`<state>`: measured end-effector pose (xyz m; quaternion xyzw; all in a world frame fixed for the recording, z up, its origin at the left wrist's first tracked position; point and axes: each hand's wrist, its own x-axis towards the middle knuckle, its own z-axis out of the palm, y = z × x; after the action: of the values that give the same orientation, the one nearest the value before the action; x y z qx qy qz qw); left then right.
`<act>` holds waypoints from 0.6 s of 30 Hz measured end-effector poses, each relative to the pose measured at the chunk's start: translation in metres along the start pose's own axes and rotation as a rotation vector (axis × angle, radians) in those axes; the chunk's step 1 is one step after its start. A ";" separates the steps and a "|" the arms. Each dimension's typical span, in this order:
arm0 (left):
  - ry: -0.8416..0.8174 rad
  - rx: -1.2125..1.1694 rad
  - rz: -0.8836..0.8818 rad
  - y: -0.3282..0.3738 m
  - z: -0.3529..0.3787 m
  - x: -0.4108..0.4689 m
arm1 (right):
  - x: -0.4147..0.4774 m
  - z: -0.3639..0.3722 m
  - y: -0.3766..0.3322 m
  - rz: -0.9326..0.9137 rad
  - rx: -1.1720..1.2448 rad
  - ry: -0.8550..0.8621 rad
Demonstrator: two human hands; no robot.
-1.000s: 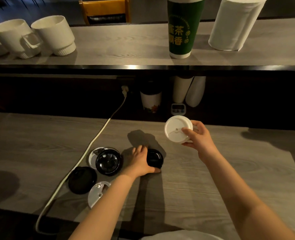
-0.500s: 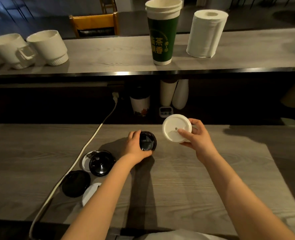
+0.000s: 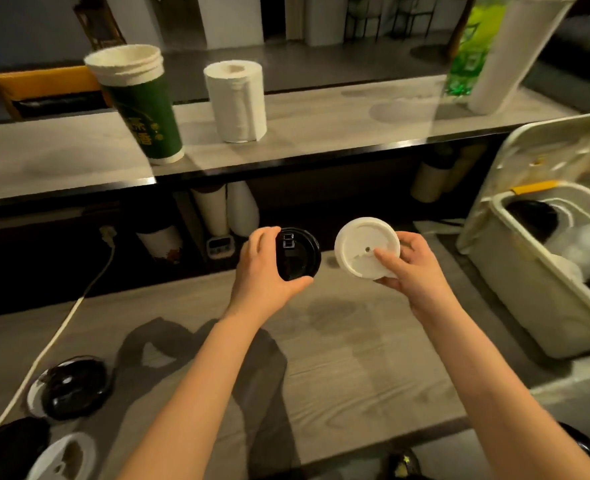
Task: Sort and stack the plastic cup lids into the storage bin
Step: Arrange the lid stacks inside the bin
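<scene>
- While raised above the tabletop (image 3: 355, 358), the left hand (image 3: 262, 271) has its grip curled round a black lid (image 3: 298, 254).
- Just beside it, the right hand (image 3: 414, 268) pinches a white lid (image 3: 362, 247) in its grip.
- At the right, the storage bin (image 3: 528, 289) stands open with lids inside.

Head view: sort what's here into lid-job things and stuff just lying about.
Job: black lid in left hand, white lid in right hand, loose lids on table, bin.
Lying about: green cup, paper roll, cable, timer.
</scene>
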<state>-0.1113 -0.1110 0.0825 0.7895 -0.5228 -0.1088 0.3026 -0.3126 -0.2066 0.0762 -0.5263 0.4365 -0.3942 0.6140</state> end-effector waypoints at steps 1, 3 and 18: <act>-0.002 0.005 0.013 0.016 0.010 0.005 | 0.005 -0.019 -0.003 -0.004 0.009 0.022; -0.013 0.020 0.024 0.050 0.031 0.014 | 0.013 -0.059 -0.010 -0.009 -0.005 0.049; -0.147 0.003 0.076 0.240 0.181 0.066 | 0.109 -0.330 -0.051 -0.133 -0.478 0.160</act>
<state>-0.3541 -0.3005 0.0907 0.7592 -0.5735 -0.1539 0.2664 -0.5942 -0.4159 0.0918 -0.6511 0.5289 -0.3599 0.4084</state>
